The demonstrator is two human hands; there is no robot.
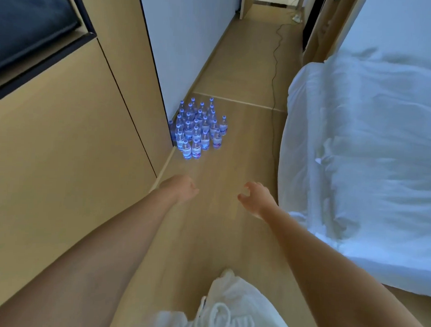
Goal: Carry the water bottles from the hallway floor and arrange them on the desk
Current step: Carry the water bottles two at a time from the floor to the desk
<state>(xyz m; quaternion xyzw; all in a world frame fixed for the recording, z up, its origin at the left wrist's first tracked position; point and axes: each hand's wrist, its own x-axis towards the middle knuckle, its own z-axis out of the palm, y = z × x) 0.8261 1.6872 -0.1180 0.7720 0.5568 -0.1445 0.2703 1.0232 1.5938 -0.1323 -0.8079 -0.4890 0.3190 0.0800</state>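
Both hands [218,195] reach empty toward water bottles [198,128] well ahead.

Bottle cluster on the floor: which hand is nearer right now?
Left. The left hand is just short of the bottle cluster, almost in line with its front row. The right hand is equally short but further out toward the bed. Neither touches a bottle.

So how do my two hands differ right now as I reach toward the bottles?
The left hand has its fingers curled loosely inward, while the right hand is spread, thumb and fingers apart. The left hand is nearer the wooden cabinet; the right hand is nearer the bed. Both are empty and short of the water bottles.
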